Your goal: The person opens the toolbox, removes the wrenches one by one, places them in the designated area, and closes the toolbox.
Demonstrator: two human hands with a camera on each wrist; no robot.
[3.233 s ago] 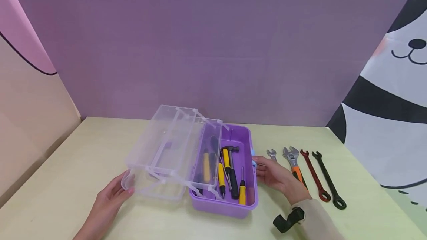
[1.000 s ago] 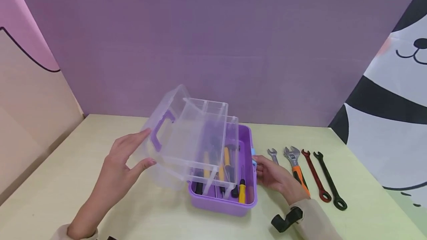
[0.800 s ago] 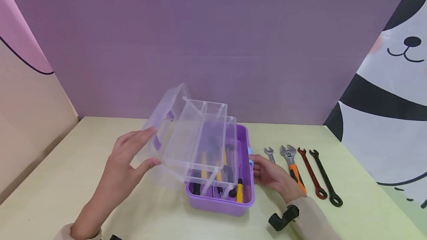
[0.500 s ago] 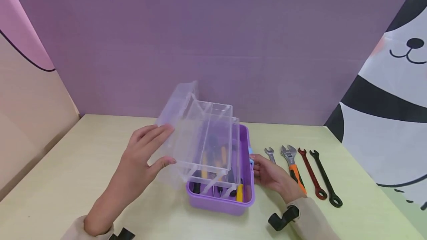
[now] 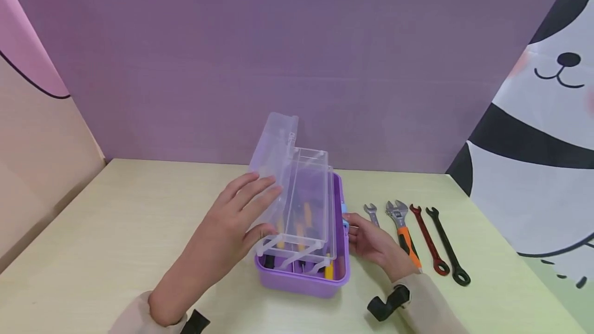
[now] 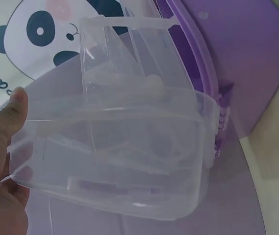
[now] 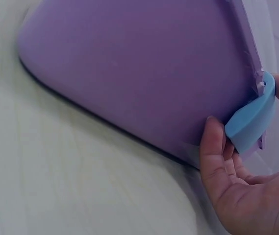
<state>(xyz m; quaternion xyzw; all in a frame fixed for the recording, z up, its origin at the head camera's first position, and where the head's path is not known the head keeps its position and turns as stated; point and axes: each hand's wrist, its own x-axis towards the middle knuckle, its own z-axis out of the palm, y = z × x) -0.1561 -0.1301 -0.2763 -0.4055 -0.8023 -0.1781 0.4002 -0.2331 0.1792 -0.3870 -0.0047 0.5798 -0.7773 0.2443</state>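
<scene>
A purple toolbox [image 5: 301, 285] stands on the table with its clear lid [image 5: 275, 151] tilted up on the left. My left hand [image 5: 227, 226] holds the lid by its end, fingers along the outside. In the left wrist view, its thumb [image 6: 15, 108] lies at one edge of the lid and the other fingers show at the opposite edge. Clear trays [image 5: 312, 189] hang on link arms over the box, partly covering yellow-handled tools [image 5: 329, 271] inside. At the box's right side my right hand [image 5: 376, 244] pinches the light-blue latch [image 7: 251, 122].
Right of the box lie a small silver wrench [image 5: 371, 211], an adjustable wrench with an orange-and-black handle [image 5: 405, 236], a red wrench [image 5: 429, 241] and a black wrench [image 5: 447, 246]. A purple panel [image 5: 297, 66] rises behind the table.
My left hand has swung the lid up and rightward, and the trays have folded in over the box, covering more of the tools. My right hand keeps its place at the latch.
</scene>
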